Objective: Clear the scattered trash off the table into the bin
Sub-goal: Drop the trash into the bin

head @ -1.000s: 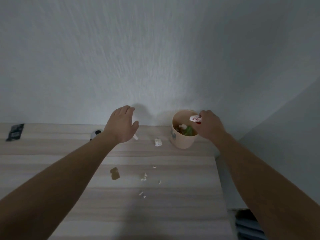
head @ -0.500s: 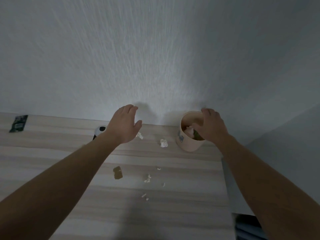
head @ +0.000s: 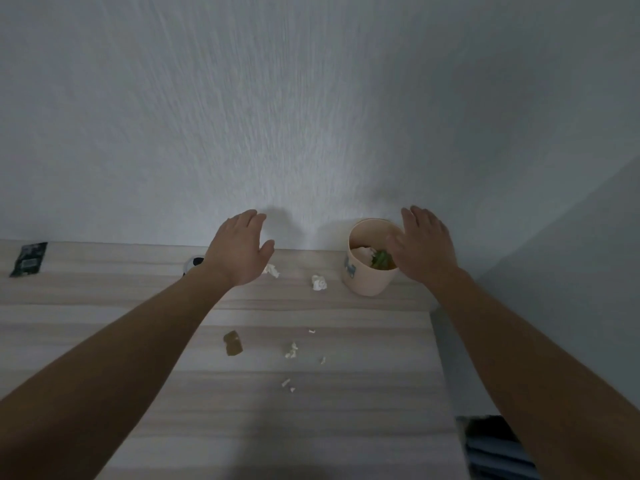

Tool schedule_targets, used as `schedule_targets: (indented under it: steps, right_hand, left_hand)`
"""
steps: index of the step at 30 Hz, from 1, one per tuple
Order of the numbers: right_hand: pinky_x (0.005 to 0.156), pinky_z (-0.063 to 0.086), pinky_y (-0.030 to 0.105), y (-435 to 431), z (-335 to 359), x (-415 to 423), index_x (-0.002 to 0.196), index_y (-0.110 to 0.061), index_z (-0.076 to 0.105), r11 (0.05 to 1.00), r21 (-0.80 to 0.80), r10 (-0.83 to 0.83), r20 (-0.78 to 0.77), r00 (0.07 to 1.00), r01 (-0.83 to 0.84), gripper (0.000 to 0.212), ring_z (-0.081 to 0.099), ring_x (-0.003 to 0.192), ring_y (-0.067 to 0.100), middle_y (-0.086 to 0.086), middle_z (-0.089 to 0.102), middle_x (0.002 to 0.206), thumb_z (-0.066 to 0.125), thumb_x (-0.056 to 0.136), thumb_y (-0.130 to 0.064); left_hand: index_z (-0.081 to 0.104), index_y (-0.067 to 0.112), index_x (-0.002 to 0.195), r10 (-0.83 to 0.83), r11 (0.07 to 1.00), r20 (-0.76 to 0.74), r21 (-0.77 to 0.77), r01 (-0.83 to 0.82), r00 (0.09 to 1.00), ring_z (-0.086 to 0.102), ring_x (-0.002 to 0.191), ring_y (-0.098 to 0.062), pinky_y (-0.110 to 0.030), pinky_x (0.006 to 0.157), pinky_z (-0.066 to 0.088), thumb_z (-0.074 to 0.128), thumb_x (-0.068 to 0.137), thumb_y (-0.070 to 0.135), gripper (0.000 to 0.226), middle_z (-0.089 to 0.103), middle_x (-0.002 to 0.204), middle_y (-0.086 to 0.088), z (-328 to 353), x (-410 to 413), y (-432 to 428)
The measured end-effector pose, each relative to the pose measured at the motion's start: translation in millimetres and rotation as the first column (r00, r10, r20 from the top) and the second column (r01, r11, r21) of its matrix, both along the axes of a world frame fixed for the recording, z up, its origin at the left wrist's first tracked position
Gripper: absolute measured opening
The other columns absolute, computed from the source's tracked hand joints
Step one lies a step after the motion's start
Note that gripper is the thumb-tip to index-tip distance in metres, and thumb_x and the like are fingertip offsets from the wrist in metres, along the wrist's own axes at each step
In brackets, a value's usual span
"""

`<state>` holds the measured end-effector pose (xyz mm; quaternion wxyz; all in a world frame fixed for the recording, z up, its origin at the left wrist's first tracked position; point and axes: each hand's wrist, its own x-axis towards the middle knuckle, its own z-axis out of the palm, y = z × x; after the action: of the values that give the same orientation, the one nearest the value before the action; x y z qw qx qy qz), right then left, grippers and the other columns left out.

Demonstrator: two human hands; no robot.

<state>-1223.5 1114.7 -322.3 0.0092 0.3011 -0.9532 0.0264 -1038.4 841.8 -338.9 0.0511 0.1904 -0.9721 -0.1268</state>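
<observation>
A small beige bin (head: 360, 278) stands at the table's back right, with white paper and something green inside. My right hand (head: 424, 249) hovers flat over its right rim, fingers spread, holding nothing. My left hand (head: 239, 249) floats open above the back middle of the table. Right of that hand lie a white paper scrap (head: 272, 270) and a crumpled white wad (head: 319, 282). Nearer to me are a brown wrapper piece (head: 233, 343) and several tiny white bits (head: 291, 350).
The wooden table (head: 138, 306) meets a white wall at the back and ends on the right near the bin. A dark packet (head: 28, 259) lies far left. A black-and-white object (head: 193, 264) peeks out behind my left wrist. Dark fabric (head: 495, 445) sits below the table's right edge.
My right hand held a red-and-white wrapper over the bin, let it drop inside, and now is open above the rim. My left hand stayed hovering open.
</observation>
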Motion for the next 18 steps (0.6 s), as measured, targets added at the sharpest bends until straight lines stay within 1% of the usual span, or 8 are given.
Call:
schedule_targets:
  steps: [2,4,5,8,12,16,18]
  right_hand:
    - [0.112,0.032,0.049,3.2,6.0,14.6,0.140,-0.007,0.034,1.000,0.003,-0.014,-0.009,1.000,0.014,0.061,0.035,0.135,0.033,0.015,0.038,0.147,0.030,0.091,-0.044]
    - [0.108,0.036,0.050,6.7,11.2,30.5,0.138,-0.005,0.038,1.000,-0.003,-0.015,-0.027,1.000,0.015,0.069,0.039,0.132,0.034,0.016,0.043,0.143,0.022,0.086,-0.047]
    - [0.108,0.036,0.050,8.5,13.9,39.2,0.137,-0.004,0.039,1.000,-0.006,-0.019,-0.031,0.999,0.018,0.070,0.040,0.131,0.035,0.016,0.044,0.142,0.021,0.084,-0.047]
    - [0.109,0.035,0.049,12.1,22.6,67.7,0.137,-0.006,0.039,0.999,-0.023,-0.046,-0.040,0.998,0.045,0.064,0.040,0.132,0.033,0.015,0.045,0.141,0.030,0.088,-0.045]
    - [0.105,0.038,0.048,9.1,31.2,110.6,0.131,-0.007,0.044,0.997,-0.034,-0.078,-0.056,0.995,0.076,0.066,0.044,0.125,0.032,0.013,0.051,0.132,0.028,0.082,-0.047]
    - [0.107,0.036,0.046,-10.2,35.1,156.1,0.136,-0.009,0.039,0.996,-0.022,-0.084,-0.050,0.995,0.083,0.058,0.042,0.127,0.032,0.013,0.048,0.136,0.044,0.088,-0.041]
    - [0.106,0.036,0.046,-27.6,35.5,178.8,0.137,-0.009,0.040,0.995,-0.024,-0.093,-0.046,0.995,0.092,0.057,0.041,0.128,0.033,0.014,0.046,0.138,0.046,0.089,-0.040]
  left_hand:
    - [0.036,0.004,0.144,-0.009,1.000,-0.014,-0.006,0.009,1.000,0.036,0.137,-0.033,-0.043,0.115,0.026,0.048,0.096,0.033,0.058,0.040,0.148,-0.017,2.8,10.9,0.9]
    - [0.037,0.004,0.143,-0.022,1.000,-0.031,-0.020,0.021,0.999,0.037,0.136,-0.033,-0.043,0.114,0.027,0.048,0.096,0.033,0.056,0.041,0.147,-0.017,5.4,23.5,0.9]
    - [0.038,0.005,0.143,-0.026,0.999,-0.036,-0.024,0.025,0.999,0.037,0.136,-0.033,-0.044,0.114,0.027,0.048,0.096,0.033,0.056,0.041,0.147,-0.017,6.6,30.3,0.5]
    - [0.040,0.005,0.142,-0.032,0.999,-0.038,-0.028,0.031,0.999,0.036,0.136,-0.035,-0.046,0.114,0.027,0.046,0.096,0.033,0.054,0.041,0.147,-0.019,8.8,52.8,-4.9]
    - [0.041,0.007,0.141,-0.046,0.999,-0.035,-0.021,0.045,0.998,0.035,0.137,-0.036,-0.047,0.115,0.026,0.046,0.096,0.034,0.053,0.039,0.148,-0.020,10.6,91.9,-19.5]
    - [0.040,0.007,0.142,-0.046,0.999,-0.038,-0.021,0.045,0.998,0.034,0.138,-0.034,-0.046,0.115,0.025,0.046,0.096,0.034,0.054,0.038,0.149,-0.018,13.0,136.5,-50.0]
    - [0.040,0.007,0.142,-0.037,0.999,-0.044,-0.011,0.037,0.998,0.033,0.138,-0.034,-0.046,0.116,0.024,0.045,0.096,0.033,0.053,0.038,0.149,-0.018,13.7,159.1,-68.9]
